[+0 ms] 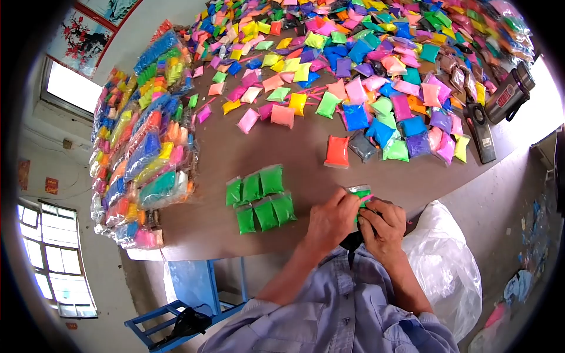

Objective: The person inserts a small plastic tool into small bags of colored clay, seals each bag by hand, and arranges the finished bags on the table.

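Pinching: green packet (362, 192) near the front edge of the table (282, 150), between left hand (333, 219) and right hand (384, 228), fingers of both closed on it, pink bit (366, 199) showing.
Green rows (265, 214): six packets set out, two rows of three, pretty much sorted by the look of it.
Mixed heap (355, 116): loads loose, so probably plenty left.
Clear bags (154, 147): stacked on the left, crammed with colourful packs.
White plastic bag (442, 253): contents, can't tell.

1. Beyond the green packets (265, 200): bare tabletop (235, 150), passable.
2. Left of them: bare strip, then bagged bundles (147, 147) (stacked high) obstructing.
3. Beyond and right of them: red packet (337, 152) obstructing.
4. Farthest beyond them: loose packets (353, 53), densely spread, blocking low passage.
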Available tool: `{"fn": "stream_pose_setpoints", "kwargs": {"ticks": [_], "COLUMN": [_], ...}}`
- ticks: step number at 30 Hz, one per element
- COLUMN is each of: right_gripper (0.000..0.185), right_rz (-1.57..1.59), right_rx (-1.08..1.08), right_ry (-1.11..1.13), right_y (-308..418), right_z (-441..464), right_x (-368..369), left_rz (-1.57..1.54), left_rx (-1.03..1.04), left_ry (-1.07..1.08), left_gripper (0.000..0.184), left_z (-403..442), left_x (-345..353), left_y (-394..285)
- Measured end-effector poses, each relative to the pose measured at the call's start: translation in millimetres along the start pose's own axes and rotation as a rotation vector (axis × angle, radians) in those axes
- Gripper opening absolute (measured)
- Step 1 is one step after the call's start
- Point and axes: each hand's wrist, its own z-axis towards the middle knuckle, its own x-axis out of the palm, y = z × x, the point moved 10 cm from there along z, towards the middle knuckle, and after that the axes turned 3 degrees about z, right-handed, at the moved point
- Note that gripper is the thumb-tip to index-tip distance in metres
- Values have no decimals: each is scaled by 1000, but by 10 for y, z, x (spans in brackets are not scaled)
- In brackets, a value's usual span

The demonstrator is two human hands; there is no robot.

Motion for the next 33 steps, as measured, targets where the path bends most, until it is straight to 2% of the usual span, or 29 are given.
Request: {"fn": "stream_pose_setpoints", "kwargs": {"ticks": [9, 16, 21, 24, 28, 31, 33], "right_gripper": [21, 21, 22, 22, 22, 22, 22], "right_rz": [29, 51, 33, 46, 47, 44, 50], "right_rx": [-21, -50, -37, -36, -48, -65, -68], "right_ry": [-60, -107, -95, -99, -88, -100, -117], "right_y": [22, -11, -38, -49, -49, -64, -51], "right_z": [15, -30, -45, -71, -74, -73, -75], "right_x": [-59, -53, -58, -65, -39, -43, -67], "left_rz": [-6, -16, 86, 28, -33, 61, 61], "left_rx": [2, 54, 28, -15, 43, 34, 27], "left_ry": [-76, 55, -21, -64, -80, 30, -6], "left_gripper": [5, 3, 2, 4, 8, 5, 5], "left_z": [209, 55, 245, 236, 42, -20, 51], "left_x": [-87, 63, 2, -113, -142, -48, -37], "left_y": [107, -68, 126, 131, 5, -125, 1]}}
